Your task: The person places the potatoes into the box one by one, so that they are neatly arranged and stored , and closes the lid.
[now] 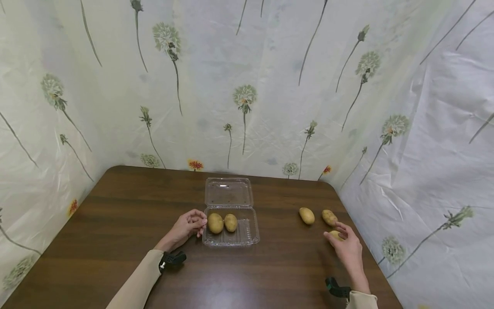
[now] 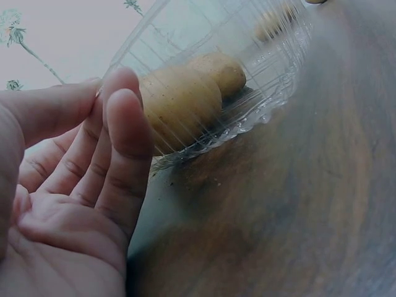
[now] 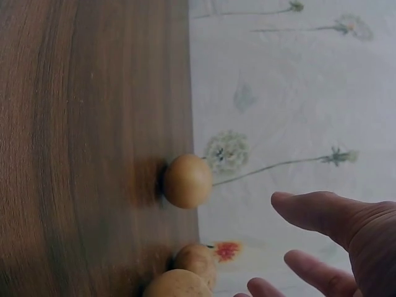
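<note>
A clear plastic clamshell box lies with its lid folded back. Two potatoes, a larger one and a smaller one, sit in the left part of its base. My left hand pinches the box's left rim between thumb and fingers, seen close up in the left wrist view. On the right, my right hand reaches over a potato, its thumb and fingers spread around it and partly hiding it. Just beyond are another potato and, to the left, a third.
All of this is on a dark brown wooden table. A pale curtain with a dandelion print hangs behind the table and along both sides. The table's right edge runs close beside my right hand.
</note>
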`<state>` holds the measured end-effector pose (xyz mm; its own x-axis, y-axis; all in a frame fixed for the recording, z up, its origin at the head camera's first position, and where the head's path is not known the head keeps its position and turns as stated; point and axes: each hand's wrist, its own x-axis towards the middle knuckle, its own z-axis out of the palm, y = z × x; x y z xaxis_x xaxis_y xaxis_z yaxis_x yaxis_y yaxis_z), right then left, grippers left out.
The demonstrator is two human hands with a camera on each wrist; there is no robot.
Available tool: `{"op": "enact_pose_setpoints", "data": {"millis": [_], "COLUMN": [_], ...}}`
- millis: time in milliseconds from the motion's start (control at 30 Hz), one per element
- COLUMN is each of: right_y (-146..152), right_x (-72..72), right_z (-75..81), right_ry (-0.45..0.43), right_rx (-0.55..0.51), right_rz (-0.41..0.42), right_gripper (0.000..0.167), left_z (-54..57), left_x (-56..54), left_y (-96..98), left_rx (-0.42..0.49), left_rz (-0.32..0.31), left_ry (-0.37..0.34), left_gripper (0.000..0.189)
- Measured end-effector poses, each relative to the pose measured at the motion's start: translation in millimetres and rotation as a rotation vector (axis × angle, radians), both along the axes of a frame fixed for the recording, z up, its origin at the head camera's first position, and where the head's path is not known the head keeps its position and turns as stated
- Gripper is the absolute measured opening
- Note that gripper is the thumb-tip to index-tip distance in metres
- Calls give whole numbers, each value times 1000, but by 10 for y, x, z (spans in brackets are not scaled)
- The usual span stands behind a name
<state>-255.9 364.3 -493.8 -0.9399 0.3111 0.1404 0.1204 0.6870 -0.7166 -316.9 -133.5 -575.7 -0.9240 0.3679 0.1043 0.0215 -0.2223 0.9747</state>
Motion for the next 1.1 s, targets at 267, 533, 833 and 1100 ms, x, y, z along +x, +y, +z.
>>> {"op": "enact_pose_setpoints", "data": {"millis": [267, 533, 833, 1100], "right_y": [72, 128, 213, 295], "right_x": [-25, -39, -75, -108], "right_z": [-53, -88, -144, -206], "right_ry": [-27, -22, -6, -4], "right_rx": [23, 26, 24, 52], "right_rz": [-7, -28, -60, -77], "right_gripper": [65, 62, 57, 53], "left_z": [-2, -7, -2, 7], "left_x": [-7, -3, -4, -1], "left_y": [-2, -7, -7, -9], "left_rx": [13, 2, 6, 4], "left_rz": [-3, -9, -6, -8], "left_ry": [2, 11, 7, -4], "left_gripper": [25, 30, 24, 24]}}
